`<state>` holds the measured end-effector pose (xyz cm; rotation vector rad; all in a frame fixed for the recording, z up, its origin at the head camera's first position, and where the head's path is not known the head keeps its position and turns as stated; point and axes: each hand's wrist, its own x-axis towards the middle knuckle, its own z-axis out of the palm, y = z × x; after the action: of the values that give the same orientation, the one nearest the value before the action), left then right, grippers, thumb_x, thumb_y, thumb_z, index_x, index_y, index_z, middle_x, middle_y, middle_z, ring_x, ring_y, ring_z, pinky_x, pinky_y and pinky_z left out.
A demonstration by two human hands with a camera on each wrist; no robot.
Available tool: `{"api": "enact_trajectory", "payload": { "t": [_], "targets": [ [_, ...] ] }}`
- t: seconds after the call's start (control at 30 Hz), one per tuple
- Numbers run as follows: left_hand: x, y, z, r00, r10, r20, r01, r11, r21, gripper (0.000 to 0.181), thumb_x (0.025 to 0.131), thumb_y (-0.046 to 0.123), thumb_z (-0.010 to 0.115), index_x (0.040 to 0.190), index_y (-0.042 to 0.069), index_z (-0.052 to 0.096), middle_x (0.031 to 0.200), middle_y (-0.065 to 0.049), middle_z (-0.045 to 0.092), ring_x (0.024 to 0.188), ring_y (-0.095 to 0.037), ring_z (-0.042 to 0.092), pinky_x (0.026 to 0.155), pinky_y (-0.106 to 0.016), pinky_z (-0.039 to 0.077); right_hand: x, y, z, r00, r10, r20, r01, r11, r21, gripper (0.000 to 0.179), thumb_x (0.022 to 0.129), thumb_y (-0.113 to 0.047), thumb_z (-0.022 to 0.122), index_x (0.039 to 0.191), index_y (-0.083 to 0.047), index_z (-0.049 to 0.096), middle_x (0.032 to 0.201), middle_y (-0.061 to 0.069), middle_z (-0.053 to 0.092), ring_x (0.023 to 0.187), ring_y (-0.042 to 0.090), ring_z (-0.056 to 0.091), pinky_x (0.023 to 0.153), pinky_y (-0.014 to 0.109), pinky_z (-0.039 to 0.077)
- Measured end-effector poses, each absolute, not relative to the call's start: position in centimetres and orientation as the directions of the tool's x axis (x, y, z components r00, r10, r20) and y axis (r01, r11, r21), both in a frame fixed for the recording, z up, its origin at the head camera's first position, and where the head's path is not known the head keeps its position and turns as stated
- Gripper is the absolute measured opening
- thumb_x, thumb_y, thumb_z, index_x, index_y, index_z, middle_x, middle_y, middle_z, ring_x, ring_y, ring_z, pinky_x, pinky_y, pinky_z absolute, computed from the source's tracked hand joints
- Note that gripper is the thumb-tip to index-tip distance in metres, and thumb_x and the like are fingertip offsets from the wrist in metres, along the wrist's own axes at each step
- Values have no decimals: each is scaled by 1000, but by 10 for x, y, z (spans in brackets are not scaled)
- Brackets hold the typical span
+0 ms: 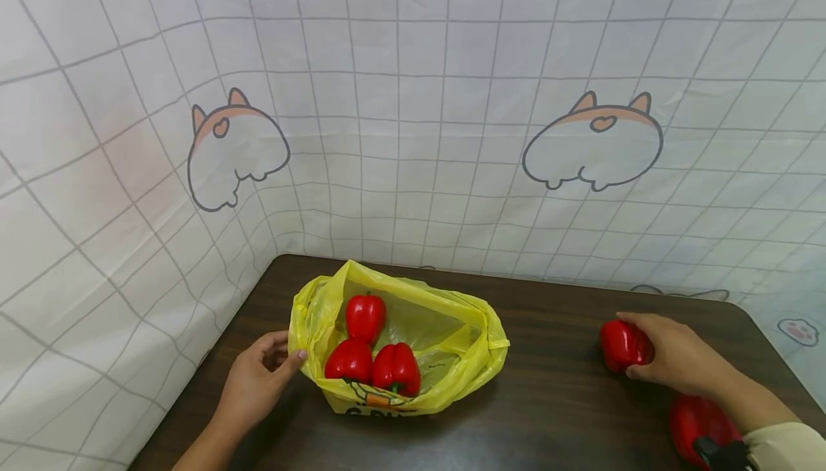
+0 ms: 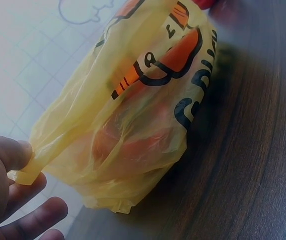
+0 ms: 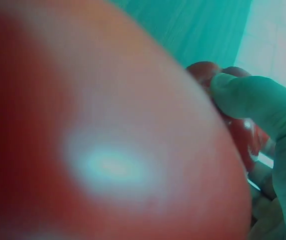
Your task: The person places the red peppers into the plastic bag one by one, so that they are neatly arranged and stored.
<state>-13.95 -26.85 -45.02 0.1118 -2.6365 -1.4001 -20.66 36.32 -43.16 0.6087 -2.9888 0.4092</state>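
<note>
A yellow plastic bag (image 1: 452, 295) stands with its mouth spread on the dark table, left of centre. Inside it lie three red bell peppers (image 1: 366, 318). My left hand (image 1: 254, 378) pinches the bag's left rim between thumb and finger; the left wrist view shows the bag's edge (image 2: 30, 172) caught there. Far to the right, my right hand (image 1: 674, 353) grips another red bell pepper (image 1: 622, 345), thumb on the near side and fingers over the top. One more red bell pepper (image 1: 697, 424) sits under the right forearm, and a blurred red surface fills much of the right wrist view.
The dark wood-grain table (image 1: 548, 385) spreads between the bag and the right hand. Behind it hangs a white gridded cloth (image 1: 413, 134) with cartoon animal prints, which also runs along the left side. A thin dark cord (image 1: 697, 293) lies at the back right edge.
</note>
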Motion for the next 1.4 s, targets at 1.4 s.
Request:
{"api": "enact_trajectory", "payload": {
  "t": [1.4],
  "targets": [
    [-142, -271, -454, -987, -128, 96, 11, 545, 838, 51, 94, 38, 77, 131, 5, 65, 107, -5, 73, 89, -18, 67, 70, -29, 54, -183, 303, -373, -939, -295, 177, -344, 818, -461, 91, 79, -58, 85, 147, -9, 50, 126, 21, 67, 110, 41, 66, 85, 68, 50]
  ]
}}
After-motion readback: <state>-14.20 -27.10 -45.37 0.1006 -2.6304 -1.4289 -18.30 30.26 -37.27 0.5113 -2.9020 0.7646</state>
